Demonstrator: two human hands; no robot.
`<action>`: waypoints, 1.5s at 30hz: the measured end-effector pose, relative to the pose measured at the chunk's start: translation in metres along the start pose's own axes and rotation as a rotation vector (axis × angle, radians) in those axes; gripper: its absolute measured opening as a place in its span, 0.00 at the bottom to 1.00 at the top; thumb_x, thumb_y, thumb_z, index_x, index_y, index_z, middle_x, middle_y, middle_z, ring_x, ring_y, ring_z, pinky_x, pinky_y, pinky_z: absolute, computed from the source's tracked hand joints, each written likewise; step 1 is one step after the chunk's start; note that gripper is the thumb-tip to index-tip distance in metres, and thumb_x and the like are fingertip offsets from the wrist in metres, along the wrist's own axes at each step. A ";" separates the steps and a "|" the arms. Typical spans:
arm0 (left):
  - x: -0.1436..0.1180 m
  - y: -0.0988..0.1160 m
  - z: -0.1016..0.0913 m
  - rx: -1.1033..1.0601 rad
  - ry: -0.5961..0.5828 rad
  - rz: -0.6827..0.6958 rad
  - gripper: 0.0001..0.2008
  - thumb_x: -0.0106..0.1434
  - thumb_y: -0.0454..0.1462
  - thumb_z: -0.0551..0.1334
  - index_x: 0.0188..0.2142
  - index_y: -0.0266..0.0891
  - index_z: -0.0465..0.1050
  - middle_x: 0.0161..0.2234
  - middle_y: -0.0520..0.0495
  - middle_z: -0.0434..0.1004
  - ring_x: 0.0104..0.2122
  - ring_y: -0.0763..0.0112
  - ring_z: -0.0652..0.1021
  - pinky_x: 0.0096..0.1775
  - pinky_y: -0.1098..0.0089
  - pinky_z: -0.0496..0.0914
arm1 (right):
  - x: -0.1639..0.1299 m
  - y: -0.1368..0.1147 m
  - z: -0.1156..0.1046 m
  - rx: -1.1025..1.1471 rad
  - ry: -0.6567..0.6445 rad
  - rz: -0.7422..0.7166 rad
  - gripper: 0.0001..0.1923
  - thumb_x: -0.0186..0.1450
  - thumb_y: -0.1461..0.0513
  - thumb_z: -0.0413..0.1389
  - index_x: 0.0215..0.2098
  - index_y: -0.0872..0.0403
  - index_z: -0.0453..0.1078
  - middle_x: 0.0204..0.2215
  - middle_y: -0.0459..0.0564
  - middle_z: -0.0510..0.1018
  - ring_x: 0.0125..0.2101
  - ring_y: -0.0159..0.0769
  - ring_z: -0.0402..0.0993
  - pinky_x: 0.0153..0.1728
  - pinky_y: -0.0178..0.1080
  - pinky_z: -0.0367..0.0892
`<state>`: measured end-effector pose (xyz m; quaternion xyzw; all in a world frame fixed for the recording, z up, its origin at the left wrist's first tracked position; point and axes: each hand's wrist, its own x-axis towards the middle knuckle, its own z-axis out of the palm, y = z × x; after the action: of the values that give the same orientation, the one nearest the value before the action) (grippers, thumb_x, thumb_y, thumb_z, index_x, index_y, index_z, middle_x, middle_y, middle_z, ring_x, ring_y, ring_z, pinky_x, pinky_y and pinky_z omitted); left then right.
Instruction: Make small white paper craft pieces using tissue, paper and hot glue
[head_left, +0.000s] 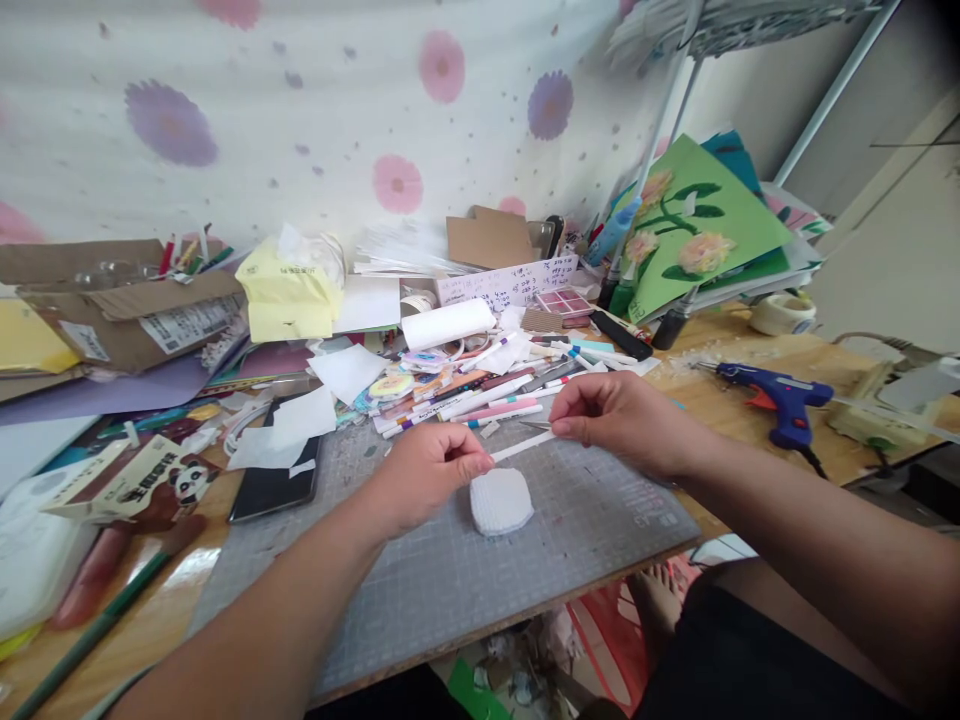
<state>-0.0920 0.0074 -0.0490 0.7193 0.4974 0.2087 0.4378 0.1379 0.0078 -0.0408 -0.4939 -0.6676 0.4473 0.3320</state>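
A thin white paper strip is stretched between my two hands above the grey cutting mat. My left hand pinches its left end between thumb and fingers. The strip's right end is pinched in the fingertips of my right hand, which is a little higher. Just below the strip, a small white rounded pad with a textured surface lies on the mat, with neither hand holding it. Scissors or tweezers seem to lie behind the strip, but only a thin metal tip shows.
Markers and pens are heaped behind the hands, near a white roll. A blue glue gun lies at right. At left are a black phone under paper scraps, a panda-printed box and a cardboard box.
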 end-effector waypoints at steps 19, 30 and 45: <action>0.004 -0.005 -0.004 0.270 -0.038 0.085 0.12 0.61 0.41 0.54 0.23 0.40 0.64 0.23 0.54 0.66 0.26 0.70 0.67 0.28 0.72 0.58 | -0.007 0.008 -0.007 -0.097 0.054 -0.024 0.02 0.56 0.63 0.57 0.29 0.54 0.68 0.22 0.42 0.68 0.23 0.28 0.63 0.23 0.32 0.58; 0.004 -0.014 -0.001 0.230 -0.101 0.096 0.13 0.60 0.47 0.56 0.37 0.40 0.66 0.32 0.51 0.69 0.28 0.70 0.68 0.30 0.71 0.61 | -0.013 0.006 -0.013 -0.155 0.043 0.002 0.03 0.57 0.62 0.56 0.28 0.54 0.70 0.23 0.44 0.71 0.25 0.30 0.65 0.25 0.33 0.59; -0.007 -0.003 0.018 0.402 -0.102 0.031 0.13 0.52 0.42 0.64 0.31 0.43 0.61 0.28 0.55 0.69 0.28 0.68 0.69 0.29 0.71 0.58 | -0.026 0.037 -0.040 -0.456 0.085 0.125 0.05 0.56 0.63 0.54 0.29 0.52 0.72 0.20 0.44 0.72 0.23 0.34 0.66 0.25 0.36 0.60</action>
<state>-0.0834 -0.0061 -0.0605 0.8093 0.4952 0.0753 0.3068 0.1943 -0.0018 -0.0595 -0.6146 -0.7051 0.2835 0.2114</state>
